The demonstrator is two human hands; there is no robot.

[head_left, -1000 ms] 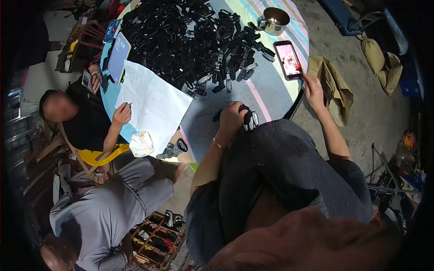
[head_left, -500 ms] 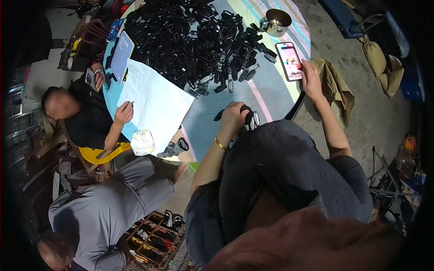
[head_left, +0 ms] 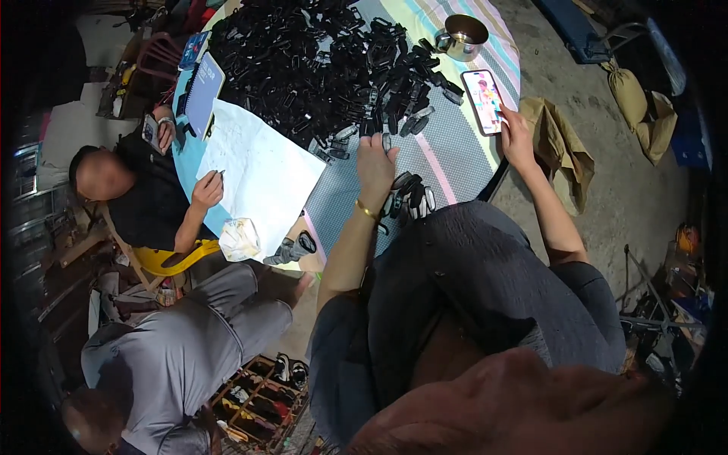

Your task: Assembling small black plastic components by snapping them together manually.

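Note:
My left hand reaches to the near edge of a large pile of small black oblong plastic pieces. Its fingers are stretched out and touch pieces there, thumb apart. Below it, a small cluster of black and pale grey pieces sits at the table's near edge, beside my leg. My right hand is at the lower right edge of a phone lying face up with a lit, colourful screen. A finger rests on the screen; the other fingers are partly hidden.
A white sheet and a notebook lie left of the pile. A seated person there holds a pen. Another person in grey is at lower left. A metal cup stands at the far right of the table.
My left hand has moved away from the small cluster, up to the pile's edge, uncovering the cluster. My right hand has shifted slightly down and left; the phone's screen picture has changed.

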